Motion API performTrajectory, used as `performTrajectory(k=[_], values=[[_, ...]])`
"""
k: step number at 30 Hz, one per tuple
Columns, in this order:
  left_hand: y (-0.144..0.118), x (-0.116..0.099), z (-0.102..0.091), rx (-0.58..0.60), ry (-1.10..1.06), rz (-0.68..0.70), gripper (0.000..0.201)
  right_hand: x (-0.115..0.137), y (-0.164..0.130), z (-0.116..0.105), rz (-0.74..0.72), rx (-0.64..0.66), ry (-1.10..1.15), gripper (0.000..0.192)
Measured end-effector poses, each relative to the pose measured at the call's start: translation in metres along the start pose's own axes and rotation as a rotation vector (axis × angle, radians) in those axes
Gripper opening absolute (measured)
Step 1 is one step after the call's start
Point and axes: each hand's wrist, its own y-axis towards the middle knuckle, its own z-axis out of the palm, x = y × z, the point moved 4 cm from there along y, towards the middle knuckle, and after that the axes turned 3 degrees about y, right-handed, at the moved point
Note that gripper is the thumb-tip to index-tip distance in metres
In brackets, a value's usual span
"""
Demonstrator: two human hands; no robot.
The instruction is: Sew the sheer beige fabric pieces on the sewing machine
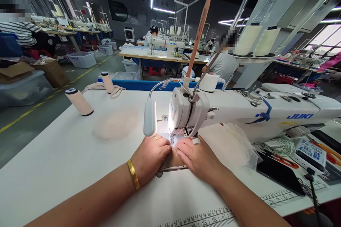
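My left hand (pixel 152 155), with a gold bangle, lies just left of the sewing machine's needle area, fingers curled and pressed together. My right hand (pixel 198 156) mirrors it on the other side, its thumb and fingers closed near the presser foot (pixel 174 138). Between the fingertips is a small bit of pale, sheer fabric (pixel 174 145), mostly hidden by the fingers. The white sewing machine (pixel 189 110) stands over both hands, its needle area brightly lit. A pile of sheer beige fabric (pixel 229 145) spreads under the machine arm, right of my right hand.
Another sheer beige piece (pixel 115 124) lies left on the white table (pixel 80 170), near two thread spools (pixel 79 102). A lamp (pixel 150 117) hangs close to my left hand. At right lie a black phone (pixel 278 173), orange-handled scissors (pixel 285 161) and a cable (pixel 279 146). Other people work behind.
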Motion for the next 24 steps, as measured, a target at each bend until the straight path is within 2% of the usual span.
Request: performTrajectory(k=[6,9,12,16,19,21,24], values=[[0.001,0.01,0.009,0.01,0.0,-0.038,0.035,-0.003,0.003,0.002,0.033,-0.072,0.027,0.017],[0.001,0.015,0.007,0.025,-0.015,-0.091,0.025,-0.002,0.003,-0.001,0.051,-0.089,0.048,0.018],[0.003,0.019,0.002,0.106,0.027,-0.182,0.012,-0.001,0.002,-0.003,0.056,-0.087,0.056,0.019],[0.004,0.014,-0.006,0.193,0.13,-0.238,0.022,0.0,0.0,-0.001,0.034,-0.098,0.045,0.023],[0.003,0.01,-0.014,0.232,0.145,-0.213,0.024,0.001,-0.002,0.002,0.015,-0.108,0.075,0.023],[0.003,0.011,-0.022,0.206,0.07,-0.188,0.035,0.005,-0.002,0.003,-0.017,-0.129,0.127,0.025],[0.006,0.02,-0.036,0.023,-0.003,-0.168,0.033,0.018,0.0,0.002,-0.104,-0.197,0.251,0.025]])
